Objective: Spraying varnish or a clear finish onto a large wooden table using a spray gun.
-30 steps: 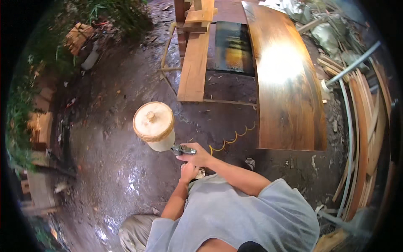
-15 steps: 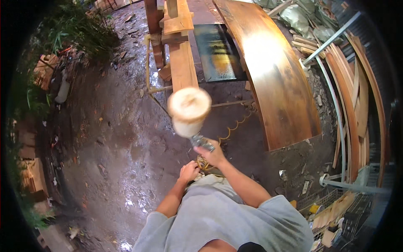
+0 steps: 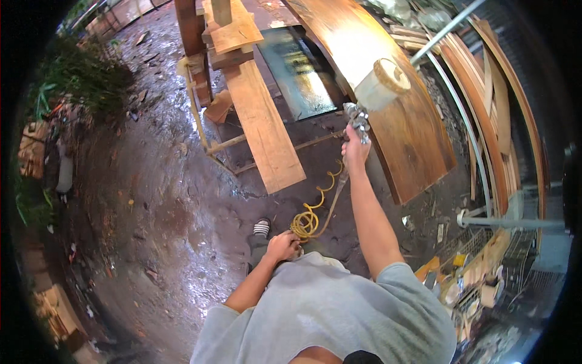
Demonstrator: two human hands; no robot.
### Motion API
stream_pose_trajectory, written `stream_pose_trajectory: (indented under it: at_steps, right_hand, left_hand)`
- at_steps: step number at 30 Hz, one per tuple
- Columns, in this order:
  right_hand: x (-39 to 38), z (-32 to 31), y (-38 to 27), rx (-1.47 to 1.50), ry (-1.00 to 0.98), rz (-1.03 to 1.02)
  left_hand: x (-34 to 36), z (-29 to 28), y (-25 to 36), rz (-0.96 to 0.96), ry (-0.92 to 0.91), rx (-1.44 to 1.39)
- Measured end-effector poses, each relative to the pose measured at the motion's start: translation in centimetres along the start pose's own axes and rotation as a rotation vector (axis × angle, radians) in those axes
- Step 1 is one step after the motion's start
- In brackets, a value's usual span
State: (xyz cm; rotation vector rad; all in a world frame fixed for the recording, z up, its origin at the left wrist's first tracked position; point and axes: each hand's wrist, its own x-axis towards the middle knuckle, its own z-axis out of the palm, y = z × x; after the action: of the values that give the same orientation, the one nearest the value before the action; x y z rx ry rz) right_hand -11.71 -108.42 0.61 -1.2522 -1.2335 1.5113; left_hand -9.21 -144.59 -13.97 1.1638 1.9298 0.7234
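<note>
My right hand (image 3: 356,148) is wrapped round a silver spray gun (image 3: 357,117) with a pale cup (image 3: 376,88) on top, raised by the near left edge of a glossy dark-grained wooden slab (image 3: 418,145). My left hand (image 3: 282,246) is low in front of my shirt, closed on the coiled yellow hose (image 3: 306,225). A stretch of hose runs from the coil up toward my right hand. A dark glossy panel (image 3: 297,79) lies left of the slab, and a plain board (image 3: 264,130) rests on the frame beside it.
A wooden frame (image 3: 193,91) stands ahead. Plants (image 3: 85,73) and scrap wood (image 3: 60,306) line the left. Long planks (image 3: 485,115), metal pipes (image 3: 442,30) and a cluttered wire rack (image 3: 467,267) are on the right. My sandalled foot (image 3: 261,227) shows on the muddy, wet floor (image 3: 157,224).
My right hand has carried the spray gun up and right, from near my left hand to the slab's edge. My left hand has moved slightly right and stays low. The view has shifted.
</note>
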Motion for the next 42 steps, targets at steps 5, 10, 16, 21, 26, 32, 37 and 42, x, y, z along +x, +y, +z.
stream_pose_trajectory:
  at_steps: [5,10,16,21,26,32,37,42]
  right_hand:
    - [-0.5,1.9,0.4,0.058,0.156,0.185]
    - [-3.5,1.6,0.7,0.085,0.239,0.156]
    - [-5.9,-0.6,1.3,0.095,0.304,0.171]
    - [-8.1,-1.7,1.2,0.122,0.379,0.168]
    - [-9.7,-3.5,1.9,0.103,0.416,0.139]
    - [-12.6,-5.0,2.6,0.118,0.427,0.167]
    - [-14.5,-6.5,3.1,0.136,0.471,0.177]
    - [-16.5,-8.0,3.6,0.161,0.517,0.167]
  left_hand:
    - [-0.3,-3.4,-2.1,0.104,-0.093,-0.02]
    - [-0.4,-6.2,-4.4,0.105,-0.186,0.018]
    - [-0.4,-7.7,-5.8,0.151,-0.261,0.078]
    - [-0.2,-8.1,-5.6,0.178,-0.315,0.154]
    - [-0.2,-7.9,-6.0,0.216,-0.356,0.221]
    - [0.1,-7.8,-6.6,0.239,-0.397,0.278]
    - [0.1,-7.8,-6.7,0.238,-0.456,0.316]
    - [0.0,-7.9,-6.6,0.251,-0.486,0.324]
